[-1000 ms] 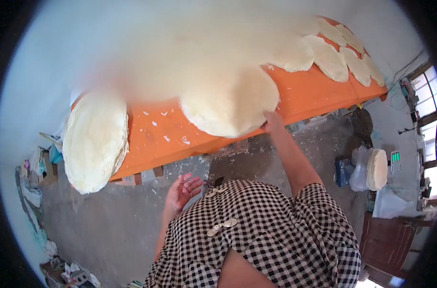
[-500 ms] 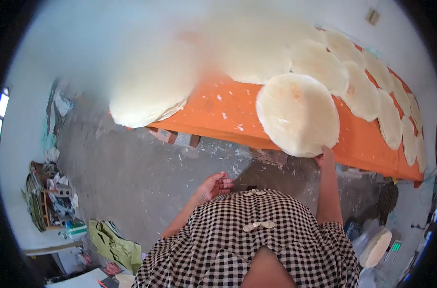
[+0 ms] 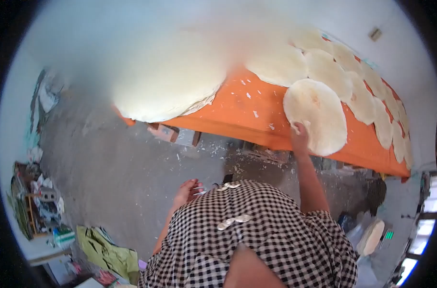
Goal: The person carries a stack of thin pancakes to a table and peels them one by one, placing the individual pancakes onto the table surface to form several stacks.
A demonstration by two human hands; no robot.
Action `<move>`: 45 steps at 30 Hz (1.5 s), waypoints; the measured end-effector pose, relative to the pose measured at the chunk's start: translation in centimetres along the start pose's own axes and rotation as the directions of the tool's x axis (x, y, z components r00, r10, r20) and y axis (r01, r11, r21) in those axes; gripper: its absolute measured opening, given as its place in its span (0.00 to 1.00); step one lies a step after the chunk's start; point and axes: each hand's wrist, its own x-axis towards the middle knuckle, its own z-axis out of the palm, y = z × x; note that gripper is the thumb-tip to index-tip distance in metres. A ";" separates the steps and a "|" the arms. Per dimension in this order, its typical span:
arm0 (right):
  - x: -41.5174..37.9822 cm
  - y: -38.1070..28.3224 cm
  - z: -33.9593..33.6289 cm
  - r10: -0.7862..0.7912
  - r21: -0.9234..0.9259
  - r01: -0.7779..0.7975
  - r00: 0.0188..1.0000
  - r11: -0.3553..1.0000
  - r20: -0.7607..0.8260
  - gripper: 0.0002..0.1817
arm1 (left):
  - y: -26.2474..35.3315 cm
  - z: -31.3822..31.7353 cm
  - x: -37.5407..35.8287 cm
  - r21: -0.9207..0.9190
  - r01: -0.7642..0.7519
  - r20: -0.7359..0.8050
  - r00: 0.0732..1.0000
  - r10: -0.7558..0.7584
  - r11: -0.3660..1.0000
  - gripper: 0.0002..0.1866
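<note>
A round pale flatbread [image 3: 319,115] lies at the near edge of the orange cloth [image 3: 257,113]. My right hand [image 3: 300,133] pinches its lower left edge, where the bread is slightly creased. Low in front of my body, my left hand [image 3: 187,190] hangs with loosely bent fingers apart and nothing in them. At the left end of the table a stack of large flatbreads [image 3: 165,91] overhangs the edge, its upper part blurred. More round flatbreads [image 3: 329,69] lie in overlapping rows to the right.
Bricks [image 3: 164,132] show under the table, and white flakes dot the cloth and floor. A green cloth or sack [image 3: 105,252] lies at lower left near a cluttered wooden rack [image 3: 33,211]. Round pale bread in plastic [image 3: 371,237] stands at lower right.
My right hand has shifted left from the flatbread's bottom right edge to its lower left edge. My left hand has moved left and lower in view. The view has turned slightly.
</note>
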 end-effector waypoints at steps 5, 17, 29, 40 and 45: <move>-2.4 -9.8 7.2 -0.304 0.022 0.303 0.952 0.953 0.036 0.11 | 6.2 -4.5 -2.4 0.057 -0.175 0.039 0.984 0.173 0.983 0.18; 3.9 -23.9 14.5 -0.421 0.166 0.388 0.855 0.907 0.304 0.19 | 22.4 -3.5 -3.2 0.024 -0.527 0.049 0.849 0.526 0.849 0.20; 5.9 -25.5 25.3 -0.426 0.101 0.431 0.777 0.897 0.464 0.33 | 30.3 -5.9 -0.4 0.121 -0.510 -0.154 0.838 0.523 0.852 0.20; 6.1 -25.4 27.2 -0.439 -0.111 0.572 0.726 0.813 0.529 0.32 | 35.2 -10.3 4.6 0.243 -0.520 -0.191 0.802 0.566 0.819 0.17; 4.4 -29.5 26.9 -0.429 -0.111 0.545 0.756 0.831 0.495 0.32 | 34.8 -8.4 6.1 0.257 -0.513 -0.217 0.795 0.566 0.819 0.12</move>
